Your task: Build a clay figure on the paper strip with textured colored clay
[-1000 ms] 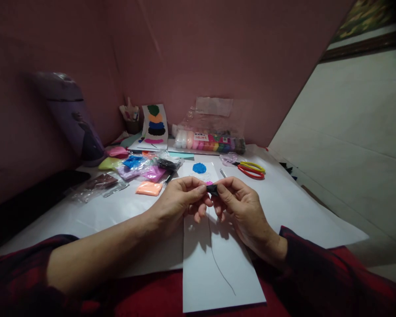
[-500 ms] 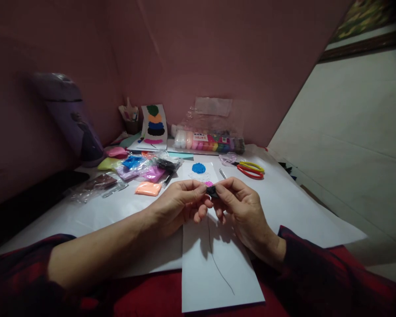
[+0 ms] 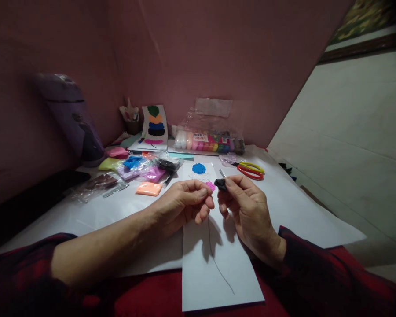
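Between the thumb and fingers of my right hand (image 3: 251, 207) is a lump of black clay (image 3: 220, 184). My left hand (image 3: 188, 200) is just left of it, thumb pressed to the forefinger; whether anything small sits in that pinch I cannot make out. Both hands hover over a white paper strip (image 3: 218, 277) with a thin curved line drawn on it. Farther up the strip are a blue clay patch (image 3: 198, 168), a white patch (image 3: 199, 177) and a pink patch (image 3: 210, 186), the pink one partly behind my left fingertips.
Bagged clay lies at the left, with an orange packet (image 3: 148, 189) nearest. Red and yellow scissors (image 3: 251, 170) rest at the right. Behind stand a sample card (image 3: 156, 125), a clear bag of colored clay (image 3: 207, 141) and a pen holder (image 3: 132, 126). A purple cylinder (image 3: 72, 123) leans left.
The black lump was between both hands' fingertips. My left hand has let go of it, and my right hand has moved slightly right and up with it, uncovering more of the pink patch.
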Motion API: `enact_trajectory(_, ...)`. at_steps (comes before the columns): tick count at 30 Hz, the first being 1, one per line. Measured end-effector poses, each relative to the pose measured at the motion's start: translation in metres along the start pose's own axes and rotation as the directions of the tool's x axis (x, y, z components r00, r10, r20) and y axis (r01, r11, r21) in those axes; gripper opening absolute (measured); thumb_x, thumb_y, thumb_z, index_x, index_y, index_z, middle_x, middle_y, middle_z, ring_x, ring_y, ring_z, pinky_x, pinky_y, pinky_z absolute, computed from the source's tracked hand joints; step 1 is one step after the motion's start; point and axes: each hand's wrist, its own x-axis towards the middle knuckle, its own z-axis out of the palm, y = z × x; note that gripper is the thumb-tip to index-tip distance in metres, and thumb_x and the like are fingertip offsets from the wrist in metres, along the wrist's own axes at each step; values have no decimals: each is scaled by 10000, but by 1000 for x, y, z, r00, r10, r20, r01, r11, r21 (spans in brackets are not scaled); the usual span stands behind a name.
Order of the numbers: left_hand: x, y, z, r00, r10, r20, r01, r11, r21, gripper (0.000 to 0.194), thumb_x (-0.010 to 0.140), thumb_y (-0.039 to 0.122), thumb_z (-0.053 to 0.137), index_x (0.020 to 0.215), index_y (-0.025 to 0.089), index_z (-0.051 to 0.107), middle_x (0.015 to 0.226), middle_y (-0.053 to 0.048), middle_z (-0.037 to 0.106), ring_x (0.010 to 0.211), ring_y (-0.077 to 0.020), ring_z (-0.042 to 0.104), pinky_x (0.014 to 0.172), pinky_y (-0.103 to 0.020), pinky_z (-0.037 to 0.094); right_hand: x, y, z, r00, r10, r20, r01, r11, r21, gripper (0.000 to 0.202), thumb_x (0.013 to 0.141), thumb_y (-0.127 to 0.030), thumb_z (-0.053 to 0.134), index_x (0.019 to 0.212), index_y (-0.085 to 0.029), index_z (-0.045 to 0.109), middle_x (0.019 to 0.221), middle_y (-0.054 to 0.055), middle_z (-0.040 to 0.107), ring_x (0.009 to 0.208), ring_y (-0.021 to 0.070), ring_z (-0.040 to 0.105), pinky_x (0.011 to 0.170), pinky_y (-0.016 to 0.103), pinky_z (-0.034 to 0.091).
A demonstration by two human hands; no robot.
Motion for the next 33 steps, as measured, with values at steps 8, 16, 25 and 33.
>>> enact_trajectory(8,0,1,2,1000,14,-18,-14,1000,26,144,838,190,594,740,113,522,656,-16,614,404,-54,528,394,-148,396,-3,0,2,999,-21,36,22,1000,-15,175,799,-335,668,775,-188,577,553,-32,597,399,80,487,343,180,380)
enact_trajectory(16,0,0,0,1000,1,-9,0,994,111,228,804,299,660,731,133,523,602,1,600,424,-70,533,391,-158,407,-2,2,1,997,-45,59,45,999,-1,160,823,-326,654,768,-189,591,583,-36,594,399,67,478,344,174,378)
enact_trajectory(25,-7,6,6,983,-79,165,87,995,-43,248,736,316,729,733,131,564,556,7,565,404,-76,508,353,-161,379,-6,1,1,991,-72,111,66,996,53,157,851,-326,620,794,-194,556,629,-29,624,400,77,506,334,180,375)
enact_trajectory(33,-5,4,5,992,-53,112,51,998,23,278,729,337,733,703,122,559,521,0,570,399,-84,522,353,-160,398,-11,-4,3,990,-111,92,104,992,77,136,882,-345,560,845,-227,501,695,-21,635,448,99,531,359,201,398)
